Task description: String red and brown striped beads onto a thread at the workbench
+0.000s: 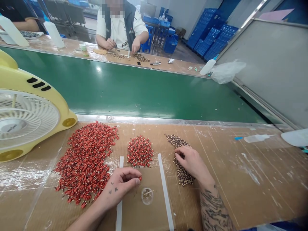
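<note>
My left hand [121, 185] is closed in a pinch on one small red part [140, 178], just above a small clear cup [147, 195]. My right hand [190, 162] rests curled on a strip of small dark brown parts [181, 173], fingertips pressed into the pile. A large heap of red parts [88, 160] lies to the left and a smaller red heap [140, 151] sits between two white strips [165, 192]. All rest on a cardboard-covered bench [240, 179].
A yellow and white fan [26, 122] stands at the left. A green conveyor belt [144, 89] runs behind the bench. Across it another person [121, 29] handles similar parts. A white squeeze bottle [256, 138] lies at the right. Blue crates [211, 38] are stacked far back.
</note>
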A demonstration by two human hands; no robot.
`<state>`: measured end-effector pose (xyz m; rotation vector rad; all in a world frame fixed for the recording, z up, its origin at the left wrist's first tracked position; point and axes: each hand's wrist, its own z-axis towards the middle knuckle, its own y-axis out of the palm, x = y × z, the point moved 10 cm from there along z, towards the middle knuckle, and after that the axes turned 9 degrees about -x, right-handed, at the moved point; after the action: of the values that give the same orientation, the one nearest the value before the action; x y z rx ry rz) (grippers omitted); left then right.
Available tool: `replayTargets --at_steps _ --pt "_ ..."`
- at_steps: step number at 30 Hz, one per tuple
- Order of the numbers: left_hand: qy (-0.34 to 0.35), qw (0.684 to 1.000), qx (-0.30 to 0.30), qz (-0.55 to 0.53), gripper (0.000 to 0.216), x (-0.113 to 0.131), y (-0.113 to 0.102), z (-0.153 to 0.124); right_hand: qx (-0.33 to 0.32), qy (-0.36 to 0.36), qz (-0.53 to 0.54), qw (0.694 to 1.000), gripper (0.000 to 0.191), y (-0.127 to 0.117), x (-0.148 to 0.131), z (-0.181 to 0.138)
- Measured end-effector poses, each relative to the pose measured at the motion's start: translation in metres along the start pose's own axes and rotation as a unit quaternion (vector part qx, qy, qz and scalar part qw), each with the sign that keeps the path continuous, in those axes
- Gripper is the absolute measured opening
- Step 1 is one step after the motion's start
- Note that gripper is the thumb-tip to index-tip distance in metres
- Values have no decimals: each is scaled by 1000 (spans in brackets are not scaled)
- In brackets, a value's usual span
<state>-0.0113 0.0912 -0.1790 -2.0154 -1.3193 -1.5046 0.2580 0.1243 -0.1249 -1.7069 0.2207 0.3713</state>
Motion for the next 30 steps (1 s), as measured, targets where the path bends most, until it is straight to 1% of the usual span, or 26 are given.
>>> replayTargets --at_steps 3,5,10,15,19,22,24,27,30 --pt "4 1000 -2 0 16 0 0 0 46 1 76 996 14 -9 -5 -1" --pt "11 1000 -2 -4 15 0 0 0 62 4 142 988 12 -10 -8 -3" --pt "22 1000 2 -22 13 3 0 1 29 -20 258 965 11 7 -25 -3" --pt "32 998 -1 -45 12 6 2 0 23 -45 351 935 8 21 -41 -6" --pt "41 997 5 -58 11 5 2 -1 23 -51 406 912 10 28 -54 -9" --pt "68 996 27 -60 11 9 -2 -3 -1 -56 452 890 14 36 -71 -8" --pt "86 994 39 -61 11 14 -3 -4 -18 -78 470 879 15 40 -86 -6" --pt "100 992 44 -67 11 19 -2 -5 -14 -113 461 880 15 40 -104 -5" --pt "109 990 54 -71 13 21 -3 -6 -3 -111 468 877 11 44 -109 -7"
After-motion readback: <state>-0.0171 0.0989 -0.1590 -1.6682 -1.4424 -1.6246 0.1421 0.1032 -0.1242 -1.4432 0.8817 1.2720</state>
